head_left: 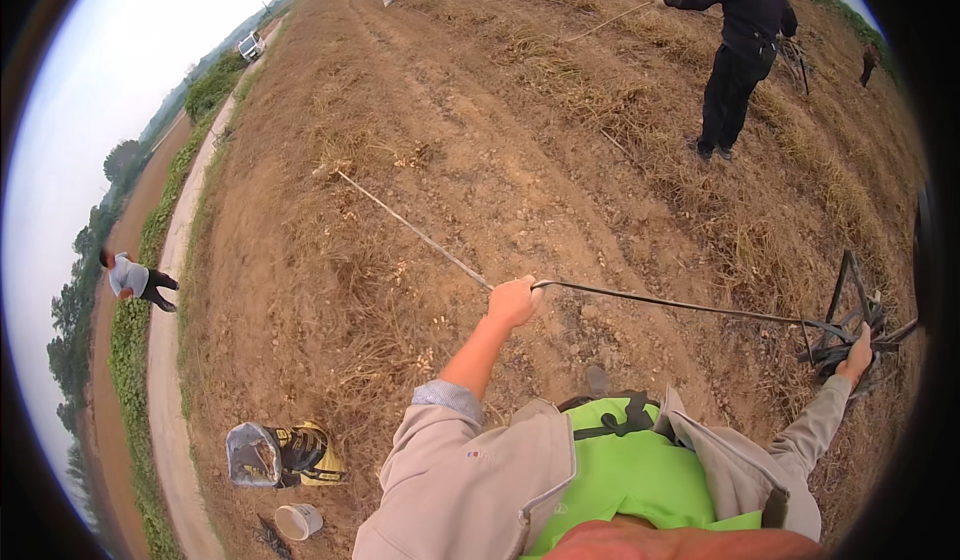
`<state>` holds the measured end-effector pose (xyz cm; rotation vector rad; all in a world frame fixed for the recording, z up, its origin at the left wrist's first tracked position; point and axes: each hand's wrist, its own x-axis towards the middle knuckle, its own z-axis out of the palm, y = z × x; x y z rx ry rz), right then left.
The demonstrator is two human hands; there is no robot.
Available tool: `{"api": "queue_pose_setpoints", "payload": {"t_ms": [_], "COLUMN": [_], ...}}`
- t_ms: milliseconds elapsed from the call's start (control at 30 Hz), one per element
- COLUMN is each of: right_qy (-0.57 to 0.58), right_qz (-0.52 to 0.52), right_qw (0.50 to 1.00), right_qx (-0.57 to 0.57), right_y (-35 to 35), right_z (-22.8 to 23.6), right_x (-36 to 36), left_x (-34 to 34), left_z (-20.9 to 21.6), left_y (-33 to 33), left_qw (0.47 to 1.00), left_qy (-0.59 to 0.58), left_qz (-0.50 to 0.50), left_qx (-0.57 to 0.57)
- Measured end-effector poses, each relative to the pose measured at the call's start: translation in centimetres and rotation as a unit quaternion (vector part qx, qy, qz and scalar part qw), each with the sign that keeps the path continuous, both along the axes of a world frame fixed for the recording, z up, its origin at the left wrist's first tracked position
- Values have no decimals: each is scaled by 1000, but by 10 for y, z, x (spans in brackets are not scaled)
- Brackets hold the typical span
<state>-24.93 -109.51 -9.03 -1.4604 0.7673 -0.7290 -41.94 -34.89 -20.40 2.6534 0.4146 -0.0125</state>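
My left hand (515,302) is closed around a long thin drip tape (650,301), out in front of me at the middle of the view. On its far side the tape looks pale and dusty and runs taut to a heap of dry plants on the ground. On the other side it is black and stretches to a black metal-framed reel (835,322) at the right. Black tape is wound on the reel. My right hand (857,352) grips the reel at its near side; its fingers are partly hidden.
Dry plant rows (350,340) cover the brown field. At lower left lie an open yellow-and-black bag (322,458) and a white bucket (298,521). A person in dark clothes (735,55) holds another line ahead right; another person (130,276) stands by the path (168,360).
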Motion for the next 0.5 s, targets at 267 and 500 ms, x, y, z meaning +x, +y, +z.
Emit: {"api": "queue_pose_setpoints", "payload": {"t_ms": [267, 500], "right_qy": [144, 111], "right_qz": [332, 618], "right_qw": [897, 743], "right_qx": [-253, -230], "right_y": [324, 555], "right_z": [-91, -88], "right_x": [62, -15], "left_x": [-44, -17], "left_z": [92, 83], "left_y": [-92, -86], "left_qw": [948, 729], "left_qy": [-257, -181], "left_qz": [136, 439], "left_qx": [-128, -494]}}
